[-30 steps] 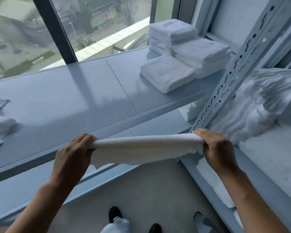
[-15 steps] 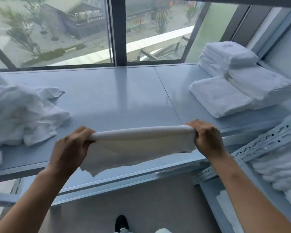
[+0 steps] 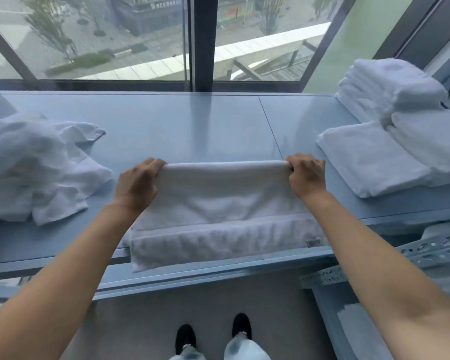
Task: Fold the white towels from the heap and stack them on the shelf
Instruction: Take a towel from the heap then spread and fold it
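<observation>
A white towel (image 3: 224, 203) lies across the front of the pale blue shelf (image 3: 192, 126), its near hem hanging over the front edge. My left hand (image 3: 138, 183) grips the towel's far fold at its left end. My right hand (image 3: 307, 175) grips the same fold at its right end. The fold is lifted slightly off the shelf between the two hands. A heap of loose white towels (image 3: 34, 167) lies on the shelf to the left. Stacks of folded white towels (image 3: 390, 141) stand on the shelf to the right.
A large window with a dark frame post (image 3: 203, 42) runs along the shelf's far side. At lower right a perforated metal rack upright (image 3: 426, 250) slants across, with more white cloth behind it. My shoes (image 3: 213, 333) stand on the grey floor below.
Both hands carried the folded towel forward from the air in front of the shelf and lowered it onto the surface. The view swung left, bringing the loose heap into sight.
</observation>
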`<state>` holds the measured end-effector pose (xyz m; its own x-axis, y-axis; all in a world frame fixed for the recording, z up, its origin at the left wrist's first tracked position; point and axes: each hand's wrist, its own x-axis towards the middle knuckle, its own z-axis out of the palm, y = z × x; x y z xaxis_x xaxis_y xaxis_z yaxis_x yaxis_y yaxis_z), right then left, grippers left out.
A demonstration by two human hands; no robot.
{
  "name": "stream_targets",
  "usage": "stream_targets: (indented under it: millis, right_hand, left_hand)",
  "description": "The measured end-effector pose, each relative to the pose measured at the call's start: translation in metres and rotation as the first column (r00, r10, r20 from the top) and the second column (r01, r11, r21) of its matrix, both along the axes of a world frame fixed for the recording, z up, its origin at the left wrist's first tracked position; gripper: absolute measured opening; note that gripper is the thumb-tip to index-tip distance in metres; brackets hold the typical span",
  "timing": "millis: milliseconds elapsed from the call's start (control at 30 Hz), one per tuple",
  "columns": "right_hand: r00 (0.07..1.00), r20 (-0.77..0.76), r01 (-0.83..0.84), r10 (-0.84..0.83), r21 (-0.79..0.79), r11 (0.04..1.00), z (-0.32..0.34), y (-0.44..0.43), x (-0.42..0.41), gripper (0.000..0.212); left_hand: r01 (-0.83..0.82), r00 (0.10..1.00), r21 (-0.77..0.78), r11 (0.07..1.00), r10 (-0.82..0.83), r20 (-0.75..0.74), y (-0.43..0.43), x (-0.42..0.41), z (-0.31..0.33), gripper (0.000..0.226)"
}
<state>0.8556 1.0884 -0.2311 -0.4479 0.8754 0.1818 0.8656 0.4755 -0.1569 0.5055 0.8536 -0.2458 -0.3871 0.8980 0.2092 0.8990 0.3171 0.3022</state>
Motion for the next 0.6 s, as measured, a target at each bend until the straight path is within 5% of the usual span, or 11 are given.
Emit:
stream_targets:
  millis: [133,200,367,500,600]
  right_hand:
    - [0.998,-0.046,0.037,-0.033,0.098,0.994,-0.015,0.021,-0.013,0.057]
    - [0.994,-0.074,-0.073,0.078,0.070,0.995,-0.020,0.017,-0.020,0.062]
    - [0.857,-0.228,-0.493,0.461,-0.108,0.863,-0.026,-0.060,-0.016,0.042]
    - [0.773,-0.032,-0.624,0.634,-0.222,0.750,-0.038,-0.123,0.007,0.083]
    - [0.741,0.130,-0.622,0.658,-0.233,0.747,-0.052,-0.135,0.020,0.105]
  left_hand:
    - [-0.108,0.985,0.127,0.986,0.123,-0.123,0.018,-0.006,-0.002,0.074]
    - [-0.108,0.983,0.161,0.981,0.129,-0.129,0.020,0.009,0.003,0.070]
    - [0.204,0.979,0.030,0.979,-0.204,0.004,-0.023,0.101,-0.003,0.048]
    - [0.255,0.955,-0.252,0.934,-0.284,-0.089,-0.069,0.160,-0.038,0.097]
    - [0.245,0.953,-0.292,0.925,-0.284,-0.101,-0.077,0.164,-0.056,0.109]
